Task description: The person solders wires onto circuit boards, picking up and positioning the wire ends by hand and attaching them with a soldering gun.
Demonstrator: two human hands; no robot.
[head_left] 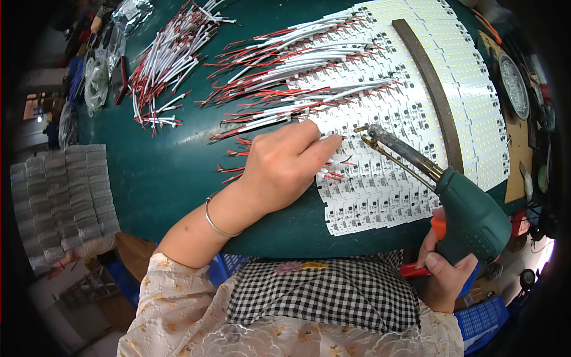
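My left hand [285, 166] is closed in a pinch over the white circuit boards [380, 172]. A bit of a wire lead [343, 138] shows at its fingertips; the rest is hidden by the hand. More red wires in white sleeves [330, 174] stick out under the palm. My right hand [443, 271] grips a dark green soldering gun [476, 211] with an orange trigger. Its metal tip reaches left over the boards, just right of my left fingertips. Several rows of sleeved wire leads [309, 56] lie with their right ends on the boards.
A brown bar [431, 89] lies across the boards. A loose heap of sleeved wires [169, 56] rests farther left on the green table [154, 178]. Stacked, wrapped bundles [65, 199] stand beyond the left edge. At right, a round metal dish [514, 86] sits on brown board.
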